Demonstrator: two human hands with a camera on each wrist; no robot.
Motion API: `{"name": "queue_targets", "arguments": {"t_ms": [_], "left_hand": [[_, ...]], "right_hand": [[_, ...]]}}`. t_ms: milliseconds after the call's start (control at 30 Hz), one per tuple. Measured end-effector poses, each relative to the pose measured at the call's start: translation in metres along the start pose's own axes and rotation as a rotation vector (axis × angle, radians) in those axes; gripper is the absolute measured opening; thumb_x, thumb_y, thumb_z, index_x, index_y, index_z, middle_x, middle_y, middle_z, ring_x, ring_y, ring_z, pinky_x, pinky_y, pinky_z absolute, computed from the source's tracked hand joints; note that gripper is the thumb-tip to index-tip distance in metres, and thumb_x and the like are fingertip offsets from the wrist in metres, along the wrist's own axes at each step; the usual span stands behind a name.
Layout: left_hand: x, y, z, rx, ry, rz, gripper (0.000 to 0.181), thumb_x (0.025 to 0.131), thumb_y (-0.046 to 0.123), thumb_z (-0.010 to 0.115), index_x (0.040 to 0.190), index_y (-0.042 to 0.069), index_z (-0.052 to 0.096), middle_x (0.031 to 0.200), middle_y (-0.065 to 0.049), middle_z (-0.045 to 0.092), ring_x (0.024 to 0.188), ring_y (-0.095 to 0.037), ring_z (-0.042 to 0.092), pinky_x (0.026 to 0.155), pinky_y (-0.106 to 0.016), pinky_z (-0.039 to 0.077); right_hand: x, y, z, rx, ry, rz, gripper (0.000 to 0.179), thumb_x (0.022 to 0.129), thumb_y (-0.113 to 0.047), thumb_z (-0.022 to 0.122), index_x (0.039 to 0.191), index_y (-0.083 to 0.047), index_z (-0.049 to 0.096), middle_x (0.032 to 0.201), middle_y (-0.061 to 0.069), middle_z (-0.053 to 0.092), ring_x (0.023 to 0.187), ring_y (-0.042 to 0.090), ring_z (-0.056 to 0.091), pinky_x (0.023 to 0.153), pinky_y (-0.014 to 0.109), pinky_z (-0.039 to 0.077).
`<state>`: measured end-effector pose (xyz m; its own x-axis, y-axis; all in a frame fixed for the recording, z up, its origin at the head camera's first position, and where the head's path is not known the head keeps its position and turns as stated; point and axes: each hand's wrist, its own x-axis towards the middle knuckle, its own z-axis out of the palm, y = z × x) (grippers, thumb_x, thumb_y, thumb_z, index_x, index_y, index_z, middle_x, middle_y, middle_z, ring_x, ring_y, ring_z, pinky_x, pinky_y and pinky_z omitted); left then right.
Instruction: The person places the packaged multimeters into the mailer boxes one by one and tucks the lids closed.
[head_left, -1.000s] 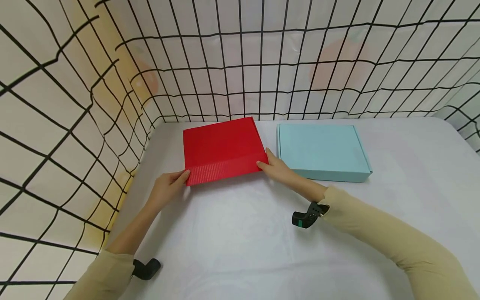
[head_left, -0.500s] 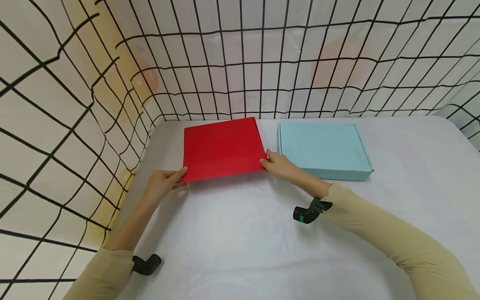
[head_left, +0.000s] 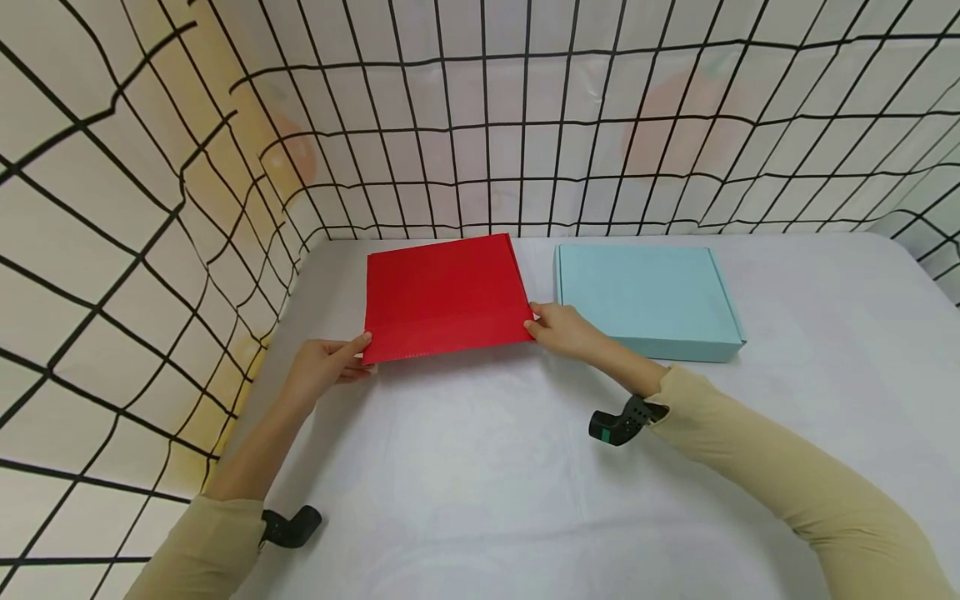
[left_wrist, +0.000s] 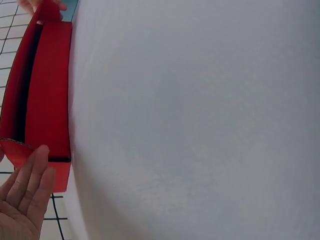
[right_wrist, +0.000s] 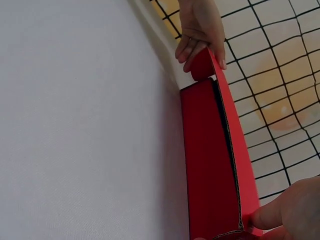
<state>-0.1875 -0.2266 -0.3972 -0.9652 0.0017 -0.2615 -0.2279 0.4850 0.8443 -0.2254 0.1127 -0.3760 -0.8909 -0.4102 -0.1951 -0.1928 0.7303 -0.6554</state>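
A red cardboard box (head_left: pixel 442 300) lies at the back left of the white table, its lid partly raised at the near edge. In the left wrist view a dark gap shows between the lid and the box's front wall (left_wrist: pixel 48 95). My left hand (head_left: pixel 318 368) holds the lid's near left corner, thumb on top and fingers beneath, against a small side flap (right_wrist: pixel 202 65) in the right wrist view. At the lid's near right corner, my right hand (head_left: pixel 562 330) pinches the edge between thumb and fingers. The box's inside is hidden in darkness.
A closed light blue box (head_left: pixel 648 296) lies to the right of the red one, close by my right hand. Black wire grid panels (head_left: pixel 487 127) stand along the back and left side of the white table (head_left: pixel 480 467).
The lid's ribbed front strip, visible a second ago, has folded down out of sight in the head view. My left hand has shifted slightly left; both hands keep hold of the lid.
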Motion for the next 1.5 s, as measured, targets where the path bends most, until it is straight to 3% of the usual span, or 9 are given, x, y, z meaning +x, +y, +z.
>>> {"name": "queue_targets", "arguments": {"t_ms": [267,433,600,700,833,1067,1333,1433,1500], "left_hand": [[0.003,-0.002,-0.001,0.025,-0.026,-0.018,0.064,0.082,0.054,0.056,0.115,-0.001,0.061,0.089,-0.012,0.070,0.078,-0.021,0.068,0.072,-0.025,0.054],[0.006,-0.003,-0.001,0.051,-0.058,-0.001,0.062,0.083,0.052,0.056,0.114,-0.002,0.061,0.084,-0.010,0.071,0.075,-0.019,0.069,0.070,-0.028,0.055],[0.008,-0.002,-0.005,0.040,-0.106,-0.026,0.062,0.083,0.053,0.056,0.110,-0.003,0.062,0.084,-0.009,0.071,0.077,-0.019,0.068,0.072,-0.029,0.054],[0.008,-0.002,-0.006,0.037,-0.133,-0.029,0.060,0.084,0.051,0.056,0.111,-0.003,0.061,0.087,-0.010,0.071,0.079,-0.020,0.068,0.074,-0.029,0.054],[0.008,-0.003,-0.006,0.085,-0.136,0.007,0.057,0.087,0.048,0.054,0.113,-0.003,0.060,0.092,-0.014,0.069,0.080,-0.022,0.068,0.075,-0.031,0.054],[0.008,-0.006,-0.005,0.201,-0.096,-0.001,0.059,0.086,0.051,0.053,0.110,-0.002,0.061,0.095,-0.015,0.066,0.072,-0.019,0.065,0.073,-0.029,0.054],[0.012,-0.015,-0.004,0.302,-0.049,0.015,0.056,0.083,0.054,0.055,0.105,0.004,0.065,0.074,-0.007,0.063,0.064,-0.017,0.054,0.061,-0.025,0.045],[0.013,-0.015,-0.003,0.305,-0.034,0.016,0.059,0.082,0.056,0.055,0.108,0.004,0.063,0.080,-0.010,0.063,0.065,-0.017,0.055,0.061,-0.025,0.044],[0.014,-0.014,-0.002,0.288,-0.020,0.018,0.063,0.080,0.058,0.056,0.116,0.005,0.058,0.094,-0.013,0.063,0.069,-0.019,0.059,0.063,-0.024,0.048]], "right_hand": [[-0.001,0.000,0.000,0.004,-0.001,-0.017,0.016,0.092,-0.011,0.042,0.094,0.003,0.050,0.057,-0.001,0.038,0.052,0.011,0.034,0.051,0.022,0.028],[-0.001,0.001,0.000,0.016,-0.006,-0.018,0.025,0.092,-0.011,0.042,0.110,0.006,0.050,0.058,-0.001,0.038,0.052,0.012,0.034,0.051,0.022,0.027],[0.002,0.003,0.001,0.038,-0.015,-0.019,0.025,0.093,-0.011,0.042,0.110,0.006,0.050,0.061,0.004,0.044,0.056,0.013,0.038,0.051,0.022,0.027],[0.001,0.003,0.001,0.038,-0.019,-0.006,0.037,0.092,-0.012,0.043,0.122,0.009,0.046,0.076,0.013,0.060,0.062,0.016,0.048,0.051,0.021,0.029],[0.001,0.003,0.002,0.019,-0.015,0.004,0.050,0.092,-0.012,0.044,0.135,0.012,0.031,0.094,0.020,0.065,0.062,0.016,0.049,0.050,0.020,0.031],[-0.001,0.000,0.009,-0.138,0.062,-0.067,0.046,0.091,-0.007,0.047,0.131,0.015,0.035,0.088,0.020,0.065,0.061,0.016,0.052,0.053,0.021,0.041],[-0.002,-0.005,0.017,-0.395,0.146,-0.071,0.052,0.086,-0.009,0.059,0.130,0.012,0.039,0.079,0.016,0.066,0.068,0.022,0.063,0.061,0.027,0.053],[-0.005,-0.007,0.018,-0.454,0.211,-0.101,0.061,0.084,-0.014,0.063,0.133,0.009,0.036,0.097,0.019,0.065,0.083,0.027,0.064,0.064,0.032,0.055],[-0.004,-0.007,0.016,-0.509,0.251,-0.156,0.068,0.082,-0.019,0.066,0.137,0.005,0.033,0.118,0.020,0.057,0.102,0.030,0.059,0.076,0.037,0.054]]}}
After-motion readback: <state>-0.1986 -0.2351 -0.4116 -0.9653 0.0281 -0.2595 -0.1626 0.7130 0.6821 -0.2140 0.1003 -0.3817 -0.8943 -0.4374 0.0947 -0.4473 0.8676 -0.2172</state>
